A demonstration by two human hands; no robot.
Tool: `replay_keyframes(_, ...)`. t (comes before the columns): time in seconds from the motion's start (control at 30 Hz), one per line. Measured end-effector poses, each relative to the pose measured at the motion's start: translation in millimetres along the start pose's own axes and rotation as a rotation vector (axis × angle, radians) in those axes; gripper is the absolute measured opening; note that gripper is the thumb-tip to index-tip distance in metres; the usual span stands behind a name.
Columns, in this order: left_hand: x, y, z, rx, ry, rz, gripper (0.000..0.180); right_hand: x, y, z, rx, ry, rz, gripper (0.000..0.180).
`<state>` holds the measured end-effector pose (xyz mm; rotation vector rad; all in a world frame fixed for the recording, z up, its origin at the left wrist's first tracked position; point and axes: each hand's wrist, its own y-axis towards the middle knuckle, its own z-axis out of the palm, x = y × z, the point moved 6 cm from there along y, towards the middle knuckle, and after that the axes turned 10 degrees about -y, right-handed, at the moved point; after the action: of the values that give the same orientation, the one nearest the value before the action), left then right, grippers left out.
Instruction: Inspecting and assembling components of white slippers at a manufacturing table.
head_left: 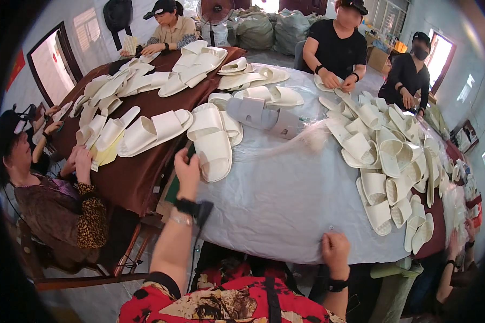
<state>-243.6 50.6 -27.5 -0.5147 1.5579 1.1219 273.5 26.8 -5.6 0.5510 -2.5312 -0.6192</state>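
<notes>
My left hand (187, 171) is beside the outer edge of a cream slipper (212, 142), its fingers curled. Whether it touches the slipper or has something small in it, I cannot tell. That slipper lies overlapping its mate, sole down, on the grey-covered table (275, 210). At the table's near edge rests my right hand (335, 250), closed in a fist, with its inside hidden. A tiny clear piece (331, 228) lies just beyond it. Farther off are a pale grey slipper pair (253, 113) and a bundle of thin clear strips (307, 137).
A large heap of cream slippers (385, 145) covers the table's right side. More slippers (145, 132) lie on the brown-covered table (140, 183) at left. Several people work around both tables, one person (337, 48) across from me handling a slipper. Stuffed sacks (291, 32) stand behind.
</notes>
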Motion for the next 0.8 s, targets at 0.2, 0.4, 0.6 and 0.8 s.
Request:
replay_keyframes(0.2, 13, 52, 32, 0.175, -0.109, -0.571, 0.039, 8, -1, 5, -0.062, -0.070, -0.019, 0.004)
replay_keyframes(0.4, 25, 39, 55, 0.187, -0.394, -0.733, 0.025, 16, -1, 2, -0.127, -0.096, -0.051, 0.006)
replay_keyframes(0.6, 55, 27, 54, 0.227, -0.322, -0.587, 0.032, 14, 0, 6, -0.059, -0.083, -0.025, 0.005)
replay_keyframes(0.8, -27, -35, 67, 0.150, -0.015, -0.173, 0.031, 6, -6, 10, -0.052, -0.131, 0.013, 0.008)
